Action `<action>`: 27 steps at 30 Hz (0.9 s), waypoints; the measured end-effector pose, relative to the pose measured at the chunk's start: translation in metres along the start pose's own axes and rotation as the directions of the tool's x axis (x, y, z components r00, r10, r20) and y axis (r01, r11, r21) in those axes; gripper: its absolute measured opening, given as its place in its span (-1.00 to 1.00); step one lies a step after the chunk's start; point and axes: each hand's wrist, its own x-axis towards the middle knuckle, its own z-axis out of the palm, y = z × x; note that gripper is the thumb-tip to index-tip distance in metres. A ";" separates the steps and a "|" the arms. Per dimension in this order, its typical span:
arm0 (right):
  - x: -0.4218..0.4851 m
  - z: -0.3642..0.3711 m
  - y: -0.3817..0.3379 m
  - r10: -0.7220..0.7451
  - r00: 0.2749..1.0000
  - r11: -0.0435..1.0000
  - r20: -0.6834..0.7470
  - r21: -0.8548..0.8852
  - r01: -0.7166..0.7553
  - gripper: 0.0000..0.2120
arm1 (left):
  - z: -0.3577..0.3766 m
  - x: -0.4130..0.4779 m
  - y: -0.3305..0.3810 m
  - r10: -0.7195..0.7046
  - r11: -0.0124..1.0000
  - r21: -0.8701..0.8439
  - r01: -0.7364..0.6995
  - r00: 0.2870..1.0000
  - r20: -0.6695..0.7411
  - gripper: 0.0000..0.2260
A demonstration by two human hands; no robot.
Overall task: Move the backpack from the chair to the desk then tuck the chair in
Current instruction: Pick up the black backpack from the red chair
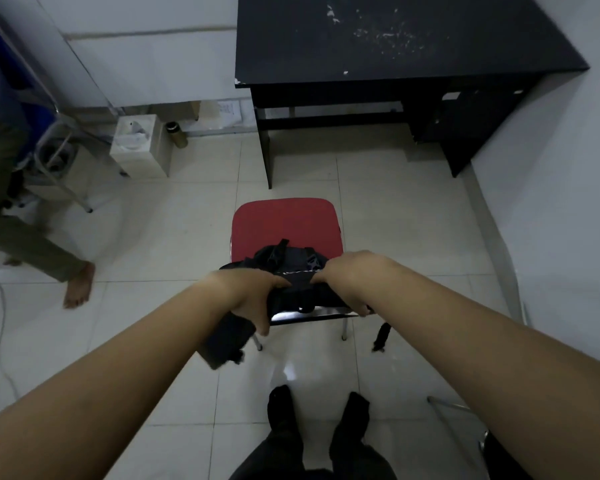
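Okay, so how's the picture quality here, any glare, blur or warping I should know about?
Head view: dim, bluish light overall; a bright glare patch on the floor tiles below the chair; wide-angle bending along the wall edges and both forearms; the left hand, right hand and backpack look slightly soft, the bystander's leg more smeared.

A black backpack (291,271) slumps at the near edge of the red-seated chair (284,223), straps dangling; the chair stands pulled out from the black tabletop (395,39).

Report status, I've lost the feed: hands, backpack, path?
Left hand and right hand both grip backpack, on red chair. Desk ahead.
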 end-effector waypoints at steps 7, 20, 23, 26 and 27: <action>0.011 -0.001 0.013 0.033 0.965 0.999 -0.262 0.027 -0.027 -0.40 | -0.038 0.010 -0.015 -0.035 0.998 -0.054 0.039 0.997 0.069 -0.38; 0.066 0.022 0.014 0.383 0.825 0.745 -0.415 0.667 -0.011 -0.17 | -0.039 0.056 -0.009 -0.074 0.981 0.074 0.181 0.692 -0.718 -0.65; 0.070 0.023 0.021 0.461 0.745 0.838 -0.482 0.512 -0.187 -0.40 | -0.045 0.063 -0.010 -0.042 0.983 0.094 0.155 0.697 -0.716 -0.65; 0.073 0.019 0.031 0.471 0.665 0.873 -0.580 0.414 -0.257 -0.62 | -0.063 0.066 -0.010 0.020 0.980 0.145 0.135 0.662 -0.749 -0.70; 0.073 0.015 0.036 0.473 0.638 0.872 -0.608 0.428 -0.239 -0.66 | -0.071 0.066 -0.011 0.034 0.978 0.158 0.138 0.636 -0.771 -0.70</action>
